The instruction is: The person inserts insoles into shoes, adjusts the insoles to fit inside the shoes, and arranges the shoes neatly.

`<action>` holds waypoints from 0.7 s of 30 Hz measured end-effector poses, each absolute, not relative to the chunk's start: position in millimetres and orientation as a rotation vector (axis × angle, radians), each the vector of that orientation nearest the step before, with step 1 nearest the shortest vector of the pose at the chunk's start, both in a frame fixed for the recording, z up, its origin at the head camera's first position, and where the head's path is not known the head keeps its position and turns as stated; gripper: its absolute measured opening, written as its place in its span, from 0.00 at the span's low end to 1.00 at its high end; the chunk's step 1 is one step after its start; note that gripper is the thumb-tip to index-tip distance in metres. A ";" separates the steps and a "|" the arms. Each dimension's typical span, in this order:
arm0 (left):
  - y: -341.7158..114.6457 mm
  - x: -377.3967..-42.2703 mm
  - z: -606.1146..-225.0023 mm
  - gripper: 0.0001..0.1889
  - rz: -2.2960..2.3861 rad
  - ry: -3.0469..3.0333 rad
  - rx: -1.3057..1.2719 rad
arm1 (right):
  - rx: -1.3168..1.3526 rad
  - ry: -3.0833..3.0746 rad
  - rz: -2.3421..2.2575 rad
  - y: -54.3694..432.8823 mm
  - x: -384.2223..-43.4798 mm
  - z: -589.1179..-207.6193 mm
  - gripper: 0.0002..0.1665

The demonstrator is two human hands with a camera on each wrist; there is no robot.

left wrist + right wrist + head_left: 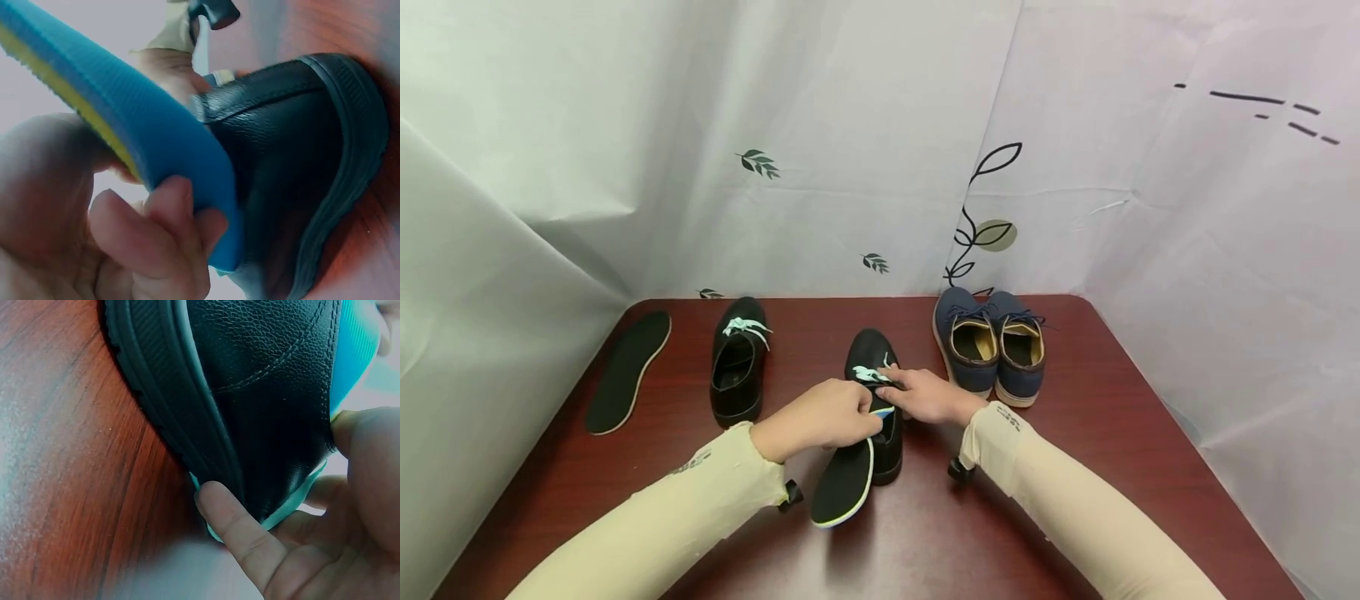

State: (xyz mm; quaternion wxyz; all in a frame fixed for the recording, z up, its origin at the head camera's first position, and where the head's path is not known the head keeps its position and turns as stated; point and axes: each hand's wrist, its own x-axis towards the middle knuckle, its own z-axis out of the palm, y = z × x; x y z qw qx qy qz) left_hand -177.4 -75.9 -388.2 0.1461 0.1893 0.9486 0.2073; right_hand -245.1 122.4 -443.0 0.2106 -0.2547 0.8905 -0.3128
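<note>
One desk has two black shoes, two blue shoes and one insole on it. Above the desk are one more insole and two hands.

No words or nos. can be read. Small dark marks sit on the long cream cloth L sleeve & the cream cloth R sleeve, too tiny to tell.

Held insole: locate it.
In the head view, the left hand holds the insole partly over the nearer black shoe, its near end protruding to the left.
</note>
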 end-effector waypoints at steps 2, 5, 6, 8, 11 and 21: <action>-74.2 -182.9 -392.8 0.13 0.579 2.766 0.563 | -0.720 2.486 -0.859 121.2 -244.3 -443.5 0.33; -72.3 -188.1 -396.9 0.11 0.568 2.802 0.587 | -0.734 2.497 -0.848 120.3 -244.4 -444.2 0.32; -71.8 -189.0 -397.4 0.11 0.568 2.811 0.598 | -0.740 2.502 -0.843 120.2 -244.3 -444.4 0.32; -70.4 -188.7 -396.5 0.12 0.567 2.823 0.604 | -0.750 2.514 -0.833 119.8 -244.1 -444.8 0.32; -68.4 -186.2 -394.7 0.17 0.515 2.848 0.576 | -0.772 2.548 -0.815 118.9 -242.8 -445.0 0.31; -63.8 -166.2 -384.2 0.38 0.172 2.856 0.401 | -0.802 2.619 -0.735 117.3 -240.7 -444.6 0.31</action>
